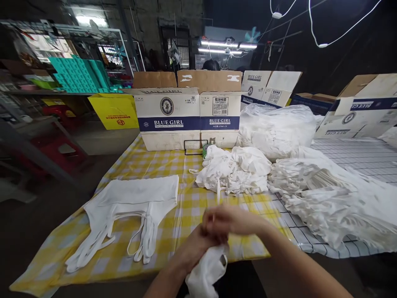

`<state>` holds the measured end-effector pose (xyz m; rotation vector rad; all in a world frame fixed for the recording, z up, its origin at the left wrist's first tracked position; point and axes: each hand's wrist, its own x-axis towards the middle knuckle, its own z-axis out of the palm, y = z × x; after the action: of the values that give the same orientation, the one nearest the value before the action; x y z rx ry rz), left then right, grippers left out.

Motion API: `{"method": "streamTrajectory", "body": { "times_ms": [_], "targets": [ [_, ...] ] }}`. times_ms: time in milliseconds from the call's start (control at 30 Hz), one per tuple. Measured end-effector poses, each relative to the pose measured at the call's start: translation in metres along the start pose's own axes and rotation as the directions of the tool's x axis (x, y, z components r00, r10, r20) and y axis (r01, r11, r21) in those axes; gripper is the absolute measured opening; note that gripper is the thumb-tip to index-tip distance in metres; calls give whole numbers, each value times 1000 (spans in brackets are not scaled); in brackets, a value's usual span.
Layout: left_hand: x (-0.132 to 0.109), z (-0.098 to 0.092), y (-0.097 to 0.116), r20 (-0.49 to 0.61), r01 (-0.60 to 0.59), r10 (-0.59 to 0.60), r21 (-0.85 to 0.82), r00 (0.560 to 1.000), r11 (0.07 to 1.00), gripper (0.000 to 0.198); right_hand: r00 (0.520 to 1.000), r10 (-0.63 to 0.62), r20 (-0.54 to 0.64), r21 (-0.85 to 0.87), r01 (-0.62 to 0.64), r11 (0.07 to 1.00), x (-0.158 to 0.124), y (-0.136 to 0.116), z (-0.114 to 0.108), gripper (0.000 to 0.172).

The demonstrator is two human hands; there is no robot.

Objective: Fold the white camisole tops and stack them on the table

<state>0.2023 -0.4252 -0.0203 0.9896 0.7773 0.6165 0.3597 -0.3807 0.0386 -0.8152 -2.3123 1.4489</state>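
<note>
My left hand (pixel 201 240) is closed around a crumpled white garment (pixel 207 271) with thin straps, which hangs down past the table's front edge. Crossing over it from the right, my right hand (pixel 225 221) has its fingers pinched at the upper end of the same cloth; motion blurs the fingertips. Just beyond the hands is a loose heap of white garments (pixel 235 169), one narrow strap dangling from it toward my fingers. To the left, a stack of white strappy garments (pixel 133 194) lies flat, straps toward me.
A yellow checked cloth (pixel 164 252) covers the table. Blue Girl beer cartons (pixel 169 107) stand along the back, with a green tape roll (pixel 205 150) and a black wire frame (pixel 192 147) before them. A large white garment pile (pixel 335 194) and a clear plastic bag (pixel 276 124) lie right.
</note>
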Motion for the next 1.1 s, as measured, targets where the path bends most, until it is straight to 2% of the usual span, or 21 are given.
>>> {"method": "streamTrajectory", "body": {
  "times_ms": [33, 67, 100, 133, 200, 300, 367, 433, 500, 533, 600, 633, 700, 767, 833, 900, 1000, 1100],
  "targets": [
    [-8, 1, 8, 2, 4, -4, -12, 1000, 1000, 30, 981, -6, -192, -93, -12, 996, 6, 8, -14, 27],
    [-17, 1, 18, 8, 13, -13, -35, 1000, 999, 29, 946, -30, -323, -188, -33, 982, 11, 17, -26, 35],
    [-27, -1, 30, 15, 23, -22, -49, 1000, 999, 30, 928, -64, -366, -275, -43, 960, 15, 25, -35, 41],
    [-37, -2, 41, 31, 33, -32, -49, 999, 998, 30, 932, -96, -349, -338, -29, 941, 18, 31, -39, 45],
    [-56, -2, 63, 37, 33, -32, -34, 999, 999, 32, 971, -130, -201, -360, 50, 931, 20, 36, -34, 47],
    [-79, 0, 88, -13, 8, -8, -12, 1000, 1000, 36, 996, -89, -15, -155, 86, 984, 10, 30, -10, 24],
    [-87, -3, 100, -84, -31, 31, -6, 996, 999, 37, 1000, -15, -14, -11, 15, 1000, -2, 27, -1, 25],
    [-84, -12, 109, -126, -33, 36, 25, 991, 999, 35, 983, 64, -172, 29, -60, 998, -13, 34, -2, 29],
    [-65, -25, 112, -147, -17, 26, 66, 989, 998, 32, 900, 143, -411, -78, -192, 978, -21, 50, -8, 26],
    [-49, -32, 110, -157, -20, 34, 91, 987, 996, 31, 849, 169, -500, -148, -276, 950, -23, 60, -11, 24],
    [-10, -45, 103, -180, -65, 90, 144, 980, 987, 35, 780, 206, -590, -256, -423, 869, -26, 80, -12, 23],
    [10, -50, 97, -189, -72, 108, 186, 976, 980, 37, 758, 219, -615, -284, -472, 834, -27, 88, -10, 22],
    [45, -59, 87, -192, -79, 162, 381, 968, 921, 38, 720, 239, -651, -294, -530, 795, -29, 100, -3, 21],
    [63, -65, 79, -226, -73, 225, 532, 948, 843, 31, 690, 248, -680, -304, -574, 760, -33, 105, 6, 20],
    [60, -71, 72, -272, -71, 301, 623, 914, 779, 30, 683, 244, -689, -317, -586, 745, -37, 105, 14, 18],
    [41, -74, 62, -285, -59, 377, 725, 881, 686, 26, 710, 193, -677, -357, -546, 758, -39, 99, 21, 20],
    [-2, -70, 35, -276, 22, 409, 850, 870, 526, 17, 804, 6, -595, -496, -373, 785, -35, 84, 33, 23],
    [-40, -53, -7, -296, 131, 278, 863, 914, 489, 18, 913, -194, -358, -687, -117, 718, -14, 68, 46, 35]
  ]
}}
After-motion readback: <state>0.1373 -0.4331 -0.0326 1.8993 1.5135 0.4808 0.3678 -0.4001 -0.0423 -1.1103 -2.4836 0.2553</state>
